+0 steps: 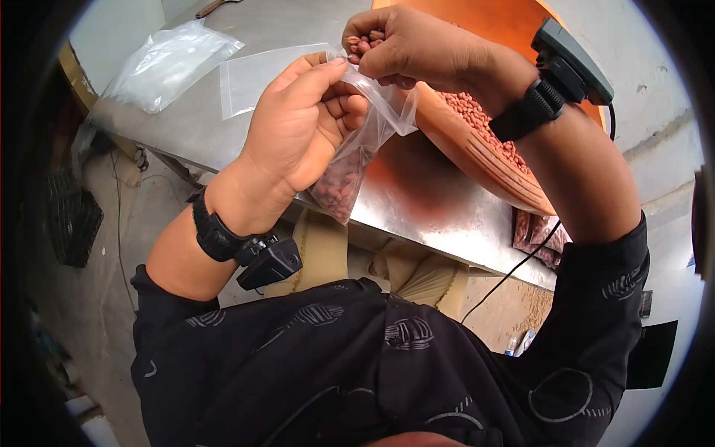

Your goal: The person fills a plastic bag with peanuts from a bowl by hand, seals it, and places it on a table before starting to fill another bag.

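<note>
My left hand (309, 112) pinches the rim of a clear plastic bag (365, 145) between thumb and fingers. Reddish-brown peanuts (339, 186) fill the bottom of this bag, which hangs below the hand at the table's front edge. Just above the bag's mouth, my right hand (406, 48) is curled around a handful of peanuts (365, 43), some showing between thumb and fingers. Beneath my right forearm stands a large orange basin (477, 153) with many more peanuts (484, 123) in it. The right hand's lower fingers are partly hidden behind the bag.
A metal table (417, 216) carries the basin. At the left lie a stack of clear bags (171, 63) and a single flat bag (257, 78). Filled peanut bags (540, 235) sit at the table's right edge. A black cable (514, 268) runs down nearby.
</note>
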A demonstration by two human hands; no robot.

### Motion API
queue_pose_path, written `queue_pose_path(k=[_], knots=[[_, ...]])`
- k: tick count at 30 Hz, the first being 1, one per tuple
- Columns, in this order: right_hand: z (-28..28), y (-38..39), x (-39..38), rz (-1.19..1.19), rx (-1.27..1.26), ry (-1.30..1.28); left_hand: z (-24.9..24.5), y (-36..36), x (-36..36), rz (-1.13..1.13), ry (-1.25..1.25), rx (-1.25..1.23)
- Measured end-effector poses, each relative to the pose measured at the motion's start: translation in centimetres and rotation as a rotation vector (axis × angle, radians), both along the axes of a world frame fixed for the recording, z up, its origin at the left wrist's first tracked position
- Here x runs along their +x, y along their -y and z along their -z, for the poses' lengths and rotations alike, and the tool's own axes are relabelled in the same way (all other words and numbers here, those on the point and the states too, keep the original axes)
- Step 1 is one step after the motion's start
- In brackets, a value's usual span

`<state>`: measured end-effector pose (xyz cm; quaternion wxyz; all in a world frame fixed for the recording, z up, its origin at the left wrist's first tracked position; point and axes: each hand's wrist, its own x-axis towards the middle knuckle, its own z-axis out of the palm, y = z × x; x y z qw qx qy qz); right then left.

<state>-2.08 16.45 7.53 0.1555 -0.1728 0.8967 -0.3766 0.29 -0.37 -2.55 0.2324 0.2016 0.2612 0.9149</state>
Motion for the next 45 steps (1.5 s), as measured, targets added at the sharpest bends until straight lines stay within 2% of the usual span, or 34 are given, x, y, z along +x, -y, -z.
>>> queue_pose_path(k=[4,11,13,16,17,19,20,23,27,30,34,37,41,42,45], knots=[[0.7,0.9,1.2,0.075,0.068,-0.097,0.0,0.2,0.1,0.002,-0.009,0.015],[-0.1,1.2,2.1,-0.017,0.275,-0.154,0.1,0.7,0.1,0.022,-0.006,0.036],[-0.9,1.0,2.1,-0.060,0.304,-0.120,0.2,0.8,0.2,-0.001,-0.006,0.020],[-3.3,1.2,3.6,0.026,0.305,-0.253,0.1,0.7,0.3,-0.015,0.003,0.006],[-2.6,-0.8,1.7,0.039,0.097,-0.073,0.1,0.7,0.3,-0.013,0.009,0.005],[-3.0,-4.0,1.1,0.064,-0.042,-0.085,0.3,0.7,0.4,-0.011,0.035,0.022],[-3.5,-5.6,1.1,0.131,-0.022,-0.065,0.4,0.6,0.4,-0.008,0.043,0.032],[-2.9,-12.0,0.4,0.196,0.312,-0.043,0.4,0.7,0.8,-0.049,0.033,0.000],[-0.4,-19.0,0.2,0.346,0.743,0.336,0.4,0.6,1.1,-0.056,0.037,-0.011],[1.7,-21.7,0.6,0.360,0.890,0.530,0.3,0.7,1.1,-0.057,0.054,-0.027],[3.1,-23.6,1.4,0.321,0.815,0.714,0.2,0.2,1.3,-0.077,0.089,-0.047],[3.7,-23.2,1.4,0.364,0.664,0.760,0.1,-0.2,1.4,-0.099,0.112,-0.059],[5.8,-21.5,1.6,0.374,0.294,0.682,0.5,-0.2,1.4,-0.099,0.071,-0.030],[5.1,-20.5,1.5,0.356,0.227,0.783,0.6,-0.2,1.3,-0.095,0.064,-0.032],[5.8,-19.1,1.4,0.297,0.053,0.695,1.0,0.2,1.0,-0.050,0.044,0.005]])
